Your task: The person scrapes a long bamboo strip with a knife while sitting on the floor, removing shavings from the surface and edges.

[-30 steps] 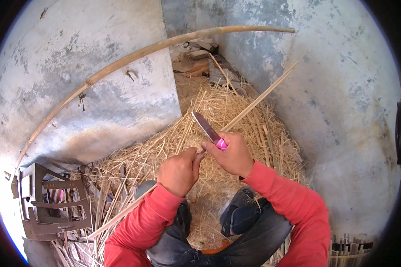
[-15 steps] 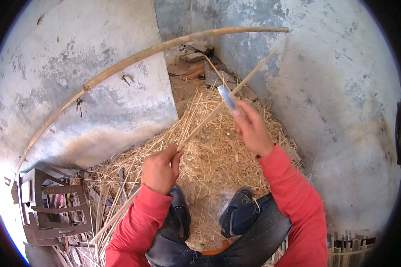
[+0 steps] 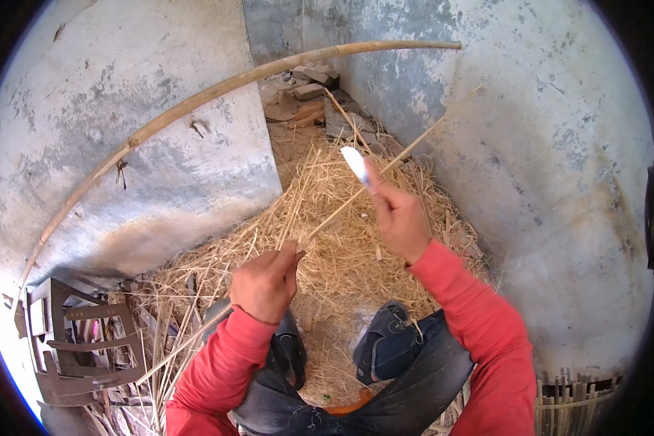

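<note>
A long thin bamboo strip (image 3: 337, 214) runs slantwise from the far right, through my left hand (image 3: 263, 287), and out behind my wrist to the lower left. My left hand is closed around it. A knife (image 3: 354, 164) with a short bright blade is gripped in my right hand (image 3: 402, 224), thumb pressed up near the blade. The blade points up and left, just above the strip; whether it touches cannot be told. Below both hands lies a heap of pale shavings (image 3: 370, 261).
A long curved bamboo pole (image 3: 225, 85) arches across the far side. At the lower left stands a dark wooden chair frame (image 3: 94, 345) beside loose strips. Bricks (image 3: 314, 76) lie in the far corner. Worn walls (image 3: 552, 189) flank the heap. A slatted bamboo piece (image 3: 574, 403) is at lower right.
My right hand and the knife have shifted slightly left, toward me. The strip's far end has swung right and its face looks narrower. My left hand stays closed on it.
</note>
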